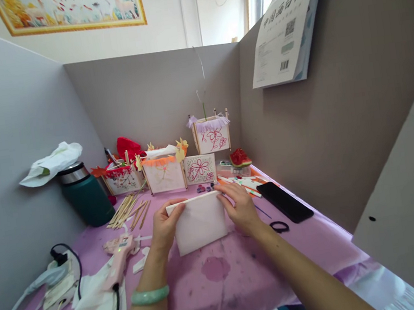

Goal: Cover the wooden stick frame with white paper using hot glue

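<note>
A plain white rectangular panel [200, 223], perhaps foam board, is held upright just above the purple table cover. My left hand [168, 223] grips its upper left corner, thumb on the near face. At the upper right corner my right hand [239, 207] has its fingers closed over the edge. Behind the panel stand a square board with a red flower drawing [200, 169] and a white box with orange fringe [164, 175]. Small dark beads [206, 188] lie just past the panel's top edge. Left of my left hand is a pink glue gun [119, 259] on white paper.
Wooden sticks [128, 210] lie to the left by a green bottle [85, 195]. A power strip [61, 283] with cables sits at the left edge. On the right are a black phone [285, 201], scissors [279, 226] and coloured strips [244, 185]. Grey partitions [156, 95] enclose the table.
</note>
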`<state>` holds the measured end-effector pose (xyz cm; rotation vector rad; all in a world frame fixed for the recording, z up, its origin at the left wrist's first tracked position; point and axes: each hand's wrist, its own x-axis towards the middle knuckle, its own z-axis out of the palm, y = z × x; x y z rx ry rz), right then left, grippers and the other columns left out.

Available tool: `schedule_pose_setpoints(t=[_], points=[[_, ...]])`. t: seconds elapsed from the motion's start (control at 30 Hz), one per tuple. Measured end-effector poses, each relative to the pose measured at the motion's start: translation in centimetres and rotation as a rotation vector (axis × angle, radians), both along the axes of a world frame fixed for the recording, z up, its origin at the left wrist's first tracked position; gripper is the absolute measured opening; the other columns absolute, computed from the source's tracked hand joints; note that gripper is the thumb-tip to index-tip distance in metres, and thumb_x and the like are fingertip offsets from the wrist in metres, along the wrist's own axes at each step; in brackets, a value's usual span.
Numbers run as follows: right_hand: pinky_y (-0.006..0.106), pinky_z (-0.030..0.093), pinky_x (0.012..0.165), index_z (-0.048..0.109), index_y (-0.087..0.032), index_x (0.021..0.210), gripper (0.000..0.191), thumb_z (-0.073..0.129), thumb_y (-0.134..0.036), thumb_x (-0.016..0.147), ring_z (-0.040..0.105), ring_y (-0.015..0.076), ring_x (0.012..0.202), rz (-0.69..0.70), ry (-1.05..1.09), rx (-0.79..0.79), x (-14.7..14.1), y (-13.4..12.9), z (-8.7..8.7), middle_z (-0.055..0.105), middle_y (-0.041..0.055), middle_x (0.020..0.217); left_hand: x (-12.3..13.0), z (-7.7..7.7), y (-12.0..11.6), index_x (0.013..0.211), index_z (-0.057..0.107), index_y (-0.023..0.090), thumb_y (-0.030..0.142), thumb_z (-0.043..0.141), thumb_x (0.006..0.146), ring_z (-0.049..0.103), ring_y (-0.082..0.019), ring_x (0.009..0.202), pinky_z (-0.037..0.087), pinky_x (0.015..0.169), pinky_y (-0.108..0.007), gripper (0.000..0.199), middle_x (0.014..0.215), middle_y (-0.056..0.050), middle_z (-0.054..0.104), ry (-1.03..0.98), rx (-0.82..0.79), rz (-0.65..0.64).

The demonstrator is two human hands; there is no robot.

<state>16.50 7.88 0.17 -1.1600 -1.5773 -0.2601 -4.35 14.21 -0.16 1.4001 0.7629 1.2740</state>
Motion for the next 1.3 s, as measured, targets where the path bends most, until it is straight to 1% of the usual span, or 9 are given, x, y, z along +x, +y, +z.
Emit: schedule_pose_setpoints(t=[0.1, 0.3, 0.57, 0.63, 0.73, 0.83, 0.93, 1.13, 1.3], points=[[0.040, 0.044, 0.091, 0.067, -0.023, 0.104, 0.024, 0.049, -0.021, 0.089, 0.060, 0.0219, 0.098, 0.019, 0.012, -0.016, -0.2, -0.1, 0.2, 0.070, 0.0062, 0.101, -0.1, -0.2, 0.2, 0.087, 0.068, 0.015, 0.048, 0.076, 0.064, 0.053, -0.010, 0.055, 0.040, 0.049, -0.019, 0.041, 0.067, 0.001, 0.062, -0.014, 0.004, 0.009], [0.037, 0.049, 0.086, 0.062, -0.021, 0.117, 0.030, 0.050, -0.026, 0.089, 0.064, 0.0207, 0.092, 0.047, 0.110, -0.078, 0.4, -0.1, -0.3, 0.070, 0.0075, 0.103, 0.0, -0.1, 0.2, 0.089, 0.068, 0.015, 0.051, 0.074, 0.066, 0.054, -0.012, 0.055, 0.040, 0.049, -0.020, 0.043, 0.068, 0.000, 0.063, 0.021, 0.025, 0.004], [0.034, 0.048, 0.086, 0.068, -0.023, 0.096, 0.023, 0.048, -0.032, 0.091, 0.065, 0.0206, 0.090, 0.074, 0.222, -0.147, 0.8, 0.4, -0.3, 0.071, 0.0049, 0.096, 0.1, -0.4, 0.5, 0.084, 0.068, 0.015, 0.062, 0.058, 0.075, 0.050, -0.012, 0.057, 0.038, 0.051, -0.021, 0.049, 0.067, 0.001, 0.060, 0.089, 0.078, 0.071], [0.032, 0.049, 0.082, 0.064, -0.022, 0.106, 0.025, 0.048, -0.033, 0.091, 0.064, 0.0196, 0.088, 0.084, 0.247, -0.184, 0.5, 0.5, -0.9, 0.070, 0.0049, 0.096, 0.2, -0.7, 0.9, 0.083, 0.066, 0.016, 0.062, 0.057, 0.076, 0.049, -0.012, 0.057, 0.036, 0.051, -0.021, 0.047, 0.066, 0.002, 0.057, 0.103, 0.084, 0.097], [0.029, 0.049, 0.070, 0.053, -0.019, 0.125, 0.039, 0.050, -0.030, 0.088, 0.063, 0.0173, 0.072, 0.098, 0.280, -0.255, 0.1, 0.6, -2.4, 0.068, 0.0012, 0.080, 0.3, -1.3, 1.8, 0.076, 0.061, 0.016, 0.057, 0.059, 0.077, 0.045, -0.011, 0.058, 0.034, 0.052, -0.021, 0.041, 0.065, 0.004, 0.053, 0.115, 0.086, 0.172], [0.028, 0.046, 0.062, 0.054, -0.016, 0.122, 0.039, 0.049, -0.027, 0.086, 0.057, 0.0162, 0.060, 0.093, 0.310, -0.305, -0.1, 0.9, -4.0, 0.061, -0.0023, 0.065, 0.3, -1.7, 2.5, 0.072, 0.056, 0.016, 0.050, 0.061, 0.080, 0.043, -0.009, 0.056, 0.034, 0.053, -0.022, 0.035, 0.064, 0.005, 0.050, 0.103, 0.074, 0.229], [0.027, 0.044, 0.058, 0.056, -0.016, 0.120, 0.036, 0.048, -0.027, 0.086, 0.054, 0.0156, 0.057, 0.106, 0.337, -0.309, -0.2, 1.0, -4.7, 0.058, -0.0029, 0.063, 0.2, -1.6, 2.3, 0.075, 0.057, 0.016, 0.051, 0.059, 0.081, 0.042, -0.009, 0.054, 0.035, 0.053, -0.022, 0.035, 0.063, 0.006, 0.049, 0.071, 0.054, 0.206], [0.027, 0.047, 0.069, 0.051, -0.019, 0.124, 0.037, 0.049, -0.032, 0.089, 0.059, 0.0158, 0.076, 0.157, 0.385, -0.193, -0.2, 0.4, -3.3, 0.063, 0.0032, 0.089, 0.1, -0.7, 1.3, 0.081, 0.060, 0.018, 0.056, 0.060, 0.077, 0.041, -0.009, 0.057, 0.034, 0.052, -0.019, 0.038, 0.065, 0.006, 0.049, -0.038, 0.058, 0.112], [0.028, 0.048, 0.073, 0.051, -0.022, 0.121, 0.033, 0.050, -0.032, 0.090, 0.060, 0.0155, 0.079, 0.177, 0.393, -0.115, 0.0, 0.0, -2.0, 0.063, 0.0021, 0.089, -0.1, -0.8, 1.2, 0.088, 0.065, 0.018, 0.054, 0.064, 0.076, 0.045, -0.010, 0.061, 0.036, 0.055, -0.019, 0.038, 0.070, 0.003, 0.055, -0.093, 0.063, 0.076]])
